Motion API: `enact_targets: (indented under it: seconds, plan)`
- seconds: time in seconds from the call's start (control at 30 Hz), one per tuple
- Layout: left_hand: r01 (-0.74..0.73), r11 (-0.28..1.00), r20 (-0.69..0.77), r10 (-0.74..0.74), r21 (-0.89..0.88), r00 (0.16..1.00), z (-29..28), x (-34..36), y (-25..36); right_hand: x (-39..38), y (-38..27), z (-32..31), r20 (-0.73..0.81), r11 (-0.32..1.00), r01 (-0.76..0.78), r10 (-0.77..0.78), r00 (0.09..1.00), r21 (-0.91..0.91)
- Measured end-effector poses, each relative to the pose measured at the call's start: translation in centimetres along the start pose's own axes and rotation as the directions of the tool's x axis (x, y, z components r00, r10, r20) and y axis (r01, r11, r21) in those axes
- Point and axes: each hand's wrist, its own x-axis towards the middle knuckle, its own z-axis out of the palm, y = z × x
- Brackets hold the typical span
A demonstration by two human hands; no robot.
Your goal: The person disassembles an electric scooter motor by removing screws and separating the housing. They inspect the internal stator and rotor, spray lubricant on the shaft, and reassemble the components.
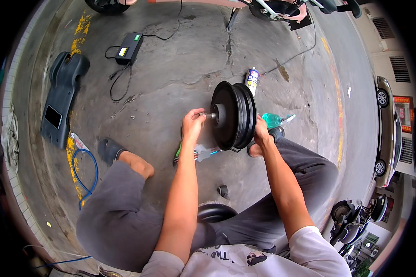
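Note:
A black wheel rim [225, 115] is held upright on the concrete between my legs. My left hand [192, 120] pinches the short silver axle [212, 115] at its hub. My right hand [261, 131] grips the rim's right edge. Behind the rim stands a spray can [251, 81], and a bottle of teal liquid [271, 119] lies to its right. Partly hidden by the rim and my left forearm, some small items [207, 153] with green and blue parts lie below it. A second black round part [216, 210] sits by my lap, beside a small dark piece [223, 191].
A pink two-wheeler [300, 14] stands ahead. A charger [128, 49] with cables, a dark molded panel [65, 76] carrying a dark rectangular device [53, 116], and a coiled blue hose [95, 173] lie left. A car [387, 129] and scooter [349, 221] stand right.

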Motion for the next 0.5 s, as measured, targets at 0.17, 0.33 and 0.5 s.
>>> enact_targets:
  seconds: [0.17, 0.33, 0.5]
  plan:
    - [-0.052, 0.993, 0.059, 0.046, 0.105, 0.997, -1.6, 0.5, -0.2, -0.5, -1.1, 1.6, -0.011, 0.997, -0.053, 0.054, 0.998, 0.049]
    - [-0.117, 0.986, 0.123, 0.102, 0.123, 0.987, -1.5, 0.4, -0.3, -1.1, -1.2, 1.3, -0.019, 0.995, -0.073, 0.074, 0.997, 0.062]
    - [-0.173, 0.977, 0.086, 0.163, 0.126, 0.983, -1.2, 0.7, -1.3, -0.8, -1.1, 0.9, -0.007, 0.995, -0.077, 0.078, 0.997, 0.068]
